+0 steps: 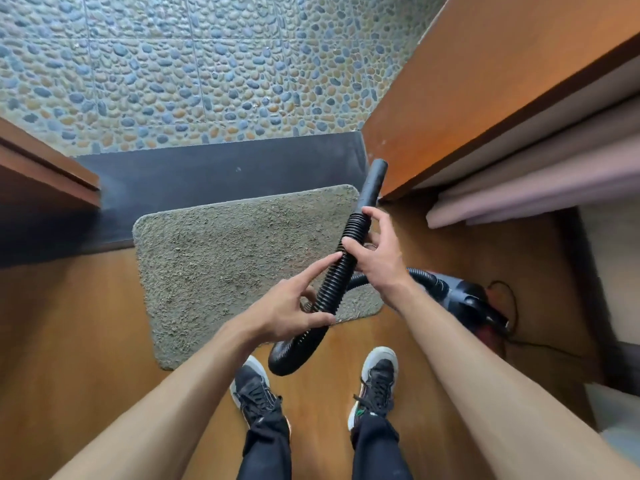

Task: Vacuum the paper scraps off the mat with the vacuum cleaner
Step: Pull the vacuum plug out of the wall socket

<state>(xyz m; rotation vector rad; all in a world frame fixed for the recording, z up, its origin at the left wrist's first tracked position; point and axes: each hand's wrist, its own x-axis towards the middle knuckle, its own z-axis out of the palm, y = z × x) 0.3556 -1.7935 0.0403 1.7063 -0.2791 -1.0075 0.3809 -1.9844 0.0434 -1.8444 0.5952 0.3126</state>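
A grey-beige shaggy mat [225, 258] lies on the wooden floor in front of a dark threshold. I see no paper scraps on it. My right hand [377, 258] grips the black ribbed vacuum hose [332, 282] just below its smooth nozzle [374, 181], which points up and away over the mat's far right corner. My left hand [287, 306] holds the hose lower down, with the index finger stretched along it and the thumb across it. The hose loops down past my feet and runs right to the dark vacuum cleaner body [464, 299] on the floor.
An open wooden door [450, 81] stands close on the right, a wooden frame [45, 168] on the left. Beyond the dark threshold [207, 171] is a pebble floor. A black power cord [512, 306] trails behind the vacuum. My two shoes [254, 386] stand just before the mat.
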